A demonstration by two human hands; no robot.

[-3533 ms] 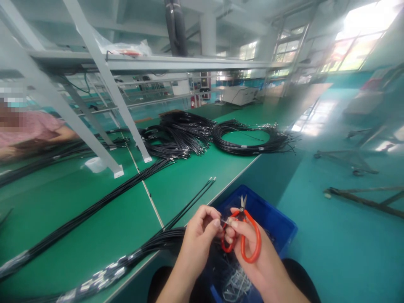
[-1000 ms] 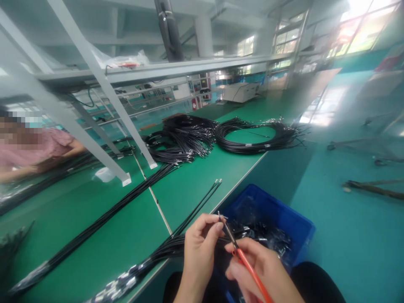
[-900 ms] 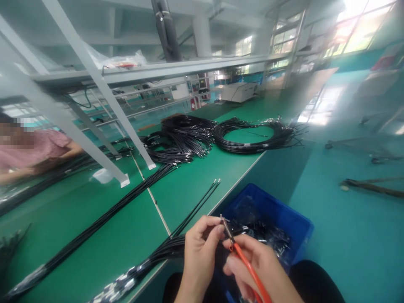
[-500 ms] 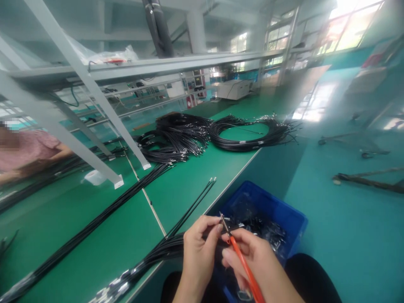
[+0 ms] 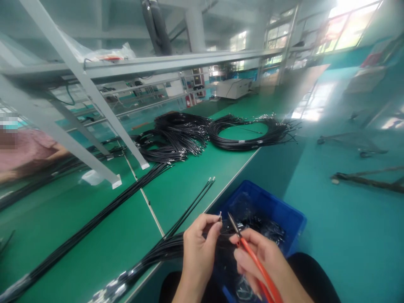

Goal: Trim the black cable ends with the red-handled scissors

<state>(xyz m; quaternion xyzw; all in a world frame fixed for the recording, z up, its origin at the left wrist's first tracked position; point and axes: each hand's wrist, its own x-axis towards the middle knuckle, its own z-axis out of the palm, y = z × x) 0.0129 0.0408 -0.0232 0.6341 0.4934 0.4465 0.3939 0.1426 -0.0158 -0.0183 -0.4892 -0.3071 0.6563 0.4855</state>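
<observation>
My left hand [image 5: 202, 242] pinches a small metal-tipped piece [image 5: 220, 216] between thumb and forefinger, above the table's front edge. To its right, my right hand [image 5: 260, 256] is wrapped round an orange-handled cutting tool [image 5: 257, 263], whose dark metal tip points up and left, a short gap from the small piece. A bundle of black cables [image 5: 158, 249] runs across the green table [image 5: 186, 185] and passes behind my left wrist. Two cable ends with pale tips [image 5: 211, 182] stick out beyond it. Below the hands is a blue bin [image 5: 274, 202] with clear plastic and dark parts inside.
Coiled black cables [image 5: 240, 142] and a cable heap [image 5: 181, 134] lie further back on the table. A long cable bundle [image 5: 104, 219] crosses the left side. White shelf posts [image 5: 109, 122] rise at the left, with a person [image 5: 28, 153] beyond them. Wheeled stands [image 5: 362, 181] are on the right.
My right hand has moved right with the orange-handled tool, so its tip is now apart from the piece in my left hand. My left hand has barely moved.
</observation>
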